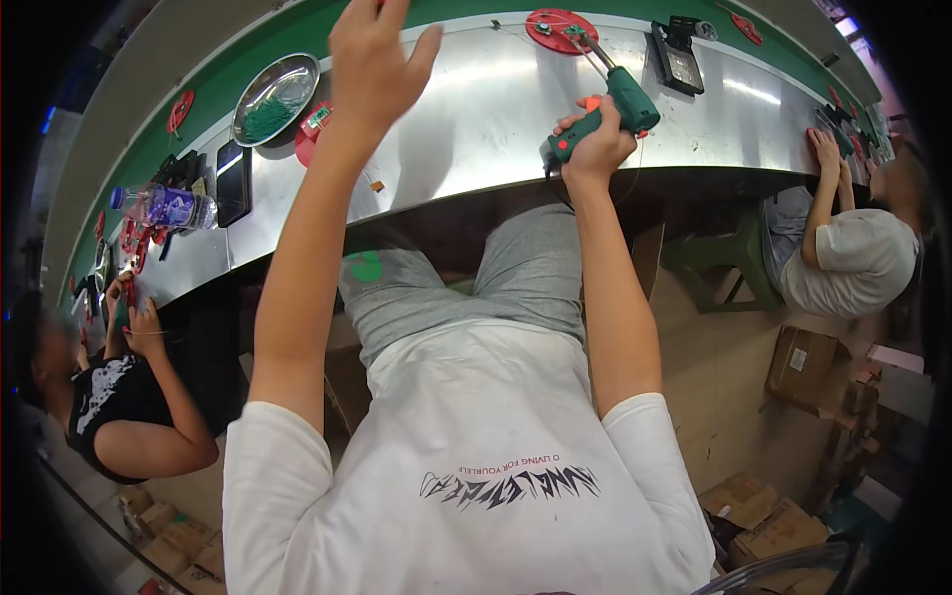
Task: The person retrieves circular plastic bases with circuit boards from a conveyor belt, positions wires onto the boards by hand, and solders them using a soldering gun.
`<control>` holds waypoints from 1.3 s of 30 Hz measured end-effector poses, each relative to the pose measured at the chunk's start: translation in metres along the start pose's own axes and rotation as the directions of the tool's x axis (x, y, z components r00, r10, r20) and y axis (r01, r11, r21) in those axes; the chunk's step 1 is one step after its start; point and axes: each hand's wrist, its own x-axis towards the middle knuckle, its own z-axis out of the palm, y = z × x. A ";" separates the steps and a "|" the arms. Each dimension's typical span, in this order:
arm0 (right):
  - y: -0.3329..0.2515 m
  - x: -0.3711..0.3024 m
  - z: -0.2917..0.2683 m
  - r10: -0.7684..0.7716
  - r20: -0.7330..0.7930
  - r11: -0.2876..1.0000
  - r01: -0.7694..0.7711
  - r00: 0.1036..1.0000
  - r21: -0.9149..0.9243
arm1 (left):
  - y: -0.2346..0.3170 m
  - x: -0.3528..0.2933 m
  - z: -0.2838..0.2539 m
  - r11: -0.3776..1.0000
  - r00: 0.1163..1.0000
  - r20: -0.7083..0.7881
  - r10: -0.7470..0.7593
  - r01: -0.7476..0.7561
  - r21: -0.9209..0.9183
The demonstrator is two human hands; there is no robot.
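My right hand (600,144) grips a green soldering gun (632,99) with a red trigger. The gun's two thin prongs point toward a red round disc (548,40), where small green parts (575,36) lie at the prong ends. Whether the tip touches them I cannot tell. Raised over the far side of the metal worktop (466,119), my left hand (382,64) has its thumb spread out. Its fingertips run off the top edge, with a speck of red beside them. Nearest below it is a second red disc (305,149) with a small board (317,119), partly behind my forearm.
An oval metal dish (297,77) holds green pieces. A dark phone (233,183) and a plastic bottle (169,206) lie to the left, a black stand (677,59) at the right. Co-workers sit on both sides. Cardboard boxes (808,367) stand on the floor.
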 end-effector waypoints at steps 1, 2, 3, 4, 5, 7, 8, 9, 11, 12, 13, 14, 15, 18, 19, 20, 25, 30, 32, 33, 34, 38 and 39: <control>0.000 0.000 0.001 0.000 0.012 1.000 0.000 1.000 -0.006 | 0.000 -0.023 -0.010 1.000 0.998 -0.060 0.022 -0.022 0.007; -0.002 0.001 0.000 -0.007 0.016 1.000 0.007 1.000 -0.024 | 0.012 -0.047 -0.026 0.994 0.996 -0.030 -0.086 0.084 -0.070; 0.000 0.004 -0.002 -0.016 0.016 1.000 0.016 1.000 -0.027 | 0.028 -0.075 -0.048 0.973 0.982 0.009 -0.188 0.187 -0.136; -0.001 0.005 -0.003 -0.011 0.015 0.999 0.011 1.000 -0.030 | 0.039 -0.103 -0.070 0.970 0.978 0.026 -0.206 0.207 -0.125; -0.001 0.006 -0.003 -0.017 0.033 0.999 0.018 0.999 -0.035 | 0.048 -0.134 -0.091 0.967 0.974 0.044 -0.223 0.227 -0.113; -0.001 0.006 0.001 -0.020 0.069 0.999 0.023 0.997 -0.047 | 0.060 -0.206 -0.127 0.905 0.896 0.140 -0.421 0.425 -0.003; -0.001 0.006 0.003 -0.026 0.082 0.998 0.030 0.996 -0.049 | 0.065 -0.242 -0.140 0.843 0.825 0.174 -0.537 0.528 0.098; -0.001 0.004 0.005 -0.030 0.096 0.998 0.035 0.995 -0.052 | 0.072 -0.275 -0.153 0.761 0.737 0.194 -0.648 0.617 0.201; 0.002 0.003 0.007 -0.018 0.099 0.997 0.026 0.995 -0.071 | 0.091 -0.323 -0.176 0.553 0.511 0.212 -0.833 0.779 0.294; 0.004 0.005 0.004 -0.020 0.104 0.996 0.029 0.994 -0.085 | 0.097 -0.342 -0.182 0.546 0.508 0.202 -0.837 0.785 0.291; 0.006 0.005 0.005 -0.018 0.118 0.995 0.029 0.993 -0.093 | 0.103 -0.357 -0.187 0.490 0.439 0.221 -0.871 0.812 0.316; 0.004 0.005 0.002 0.019 0.110 0.995 -0.008 0.994 -0.102 | 0.106 -0.371 -0.188 0.433 0.369 0.238 -0.898 0.834 0.341; 0.004 0.008 -0.002 0.020 0.105 0.994 -0.008 0.994 -0.109 | 0.109 -0.378 -0.185 0.448 0.370 0.269 -0.889 0.824 0.348; -0.001 0.006 -0.001 -0.006 0.104 0.996 0.015 0.995 -0.091 | 0.109 -0.376 -0.175 0.498 0.426 0.266 -0.865 0.793 0.350; -0.002 0.004 -0.001 0.002 0.092 0.997 0.005 0.996 -0.079 | 0.109 -0.370 -0.175 0.467 0.390 0.272 -0.880 0.816 0.341; -0.003 0.002 -0.001 0.010 0.078 0.998 -0.004 0.997 -0.067 | 0.109 -0.367 -0.175 0.464 0.390 0.264 -0.882 0.819 0.339; -0.003 -0.002 -0.007 0.018 0.119 0.998 -0.010 0.993 -0.063 | 0.110 -0.351 -0.179 0.425 0.303 0.334 -0.892 0.814 0.397; -0.002 -0.003 -0.012 0.003 0.159 0.998 0.007 0.987 -0.064 | 0.119 -0.370 -0.182 0.493 0.405 0.308 -0.861 0.813 0.310; -0.001 -0.002 -0.011 0.000 0.167 0.997 0.013 0.986 -0.077 | 0.125 -0.378 -0.180 0.479 0.400 0.291 -0.869 0.828 0.293; -0.001 -0.002 -0.011 -0.006 0.168 0.995 0.022 0.986 -0.094 | 0.129 -0.382 -0.178 0.465 0.399 0.271 -0.876 0.847 0.257; 0.000 -0.001 -0.010 -0.006 0.173 0.996 0.022 0.985 -0.089 | 0.131 -0.385 -0.177 0.452 0.398 0.250 -0.883 0.864 0.220; 0.001 -0.002 -0.008 0.000 0.157 0.994 0.017 0.988 -0.106 | 0.140 -0.390 -0.180 0.451 0.406 0.234 -0.884 0.873 0.189; -0.001 -0.002 -0.006 -0.011 0.155 0.993 0.028 0.988 -0.111 | 0.140 -0.392 -0.182 0.454 0.409 0.233 -0.882 0.870 0.194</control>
